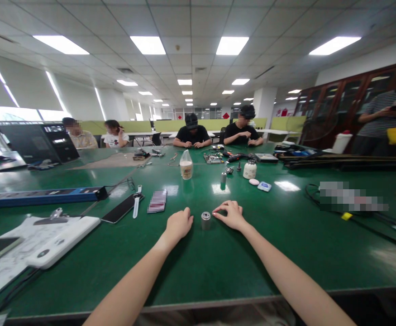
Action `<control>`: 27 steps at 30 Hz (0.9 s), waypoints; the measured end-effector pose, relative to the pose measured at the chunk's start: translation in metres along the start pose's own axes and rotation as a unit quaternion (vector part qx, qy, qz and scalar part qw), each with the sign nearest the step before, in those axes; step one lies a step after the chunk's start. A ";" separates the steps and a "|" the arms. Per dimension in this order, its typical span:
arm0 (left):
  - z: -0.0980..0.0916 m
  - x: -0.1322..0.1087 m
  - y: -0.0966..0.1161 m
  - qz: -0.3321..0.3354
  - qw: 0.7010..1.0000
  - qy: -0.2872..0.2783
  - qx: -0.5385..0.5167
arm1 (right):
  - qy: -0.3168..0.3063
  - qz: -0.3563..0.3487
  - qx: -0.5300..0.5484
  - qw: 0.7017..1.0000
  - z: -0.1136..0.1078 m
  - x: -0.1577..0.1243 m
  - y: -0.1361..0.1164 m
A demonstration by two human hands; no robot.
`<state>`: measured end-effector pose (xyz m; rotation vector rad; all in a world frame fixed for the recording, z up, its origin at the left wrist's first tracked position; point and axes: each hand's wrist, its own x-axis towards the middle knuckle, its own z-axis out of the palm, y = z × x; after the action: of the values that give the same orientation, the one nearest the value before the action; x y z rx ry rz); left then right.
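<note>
A short silver metal cylinder (206,222) stands upright on the green table, between my two hands and apart from both. It has a ringed top with a dark centre. To its left, my left hand (180,222) rests on the table with its fingers curled closed; nothing shows in them. My right hand (231,214) is on the other side, thumb and forefinger brought together close to the cylinder's top. Whatever is between those fingertips, if anything, is too small to make out. Farther back stands another slim metal cylinder (223,178).
Ahead are a bagged cup (186,170), a white jar (250,170) and a blue-and-white packet (264,186). At left lie a watch (136,204), a dark tablet (121,209) and a clipboard (65,235). Cables (364,225) run along the right. Several people sit or stand beyond.
</note>
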<state>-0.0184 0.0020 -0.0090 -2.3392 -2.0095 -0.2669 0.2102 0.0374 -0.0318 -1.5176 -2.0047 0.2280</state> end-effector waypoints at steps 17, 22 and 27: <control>0.000 -0.001 0.001 -0.003 1.000 0.001 -0.004 | 0.042 -0.001 0.045 0.998 -0.002 -0.001 -0.008; 0.001 0.000 0.001 -0.002 1.000 0.007 -0.002 | 0.090 -0.058 0.122 0.987 -0.013 -0.008 -0.033; 0.000 -0.001 0.002 0.000 1.000 0.006 -0.001 | 0.068 -0.092 0.129 0.985 -0.013 -0.016 -0.051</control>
<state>-0.0171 0.0009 -0.0088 -2.3316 -2.0057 -0.2831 0.1783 0.0032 -0.0032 -1.1492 -1.9100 0.2888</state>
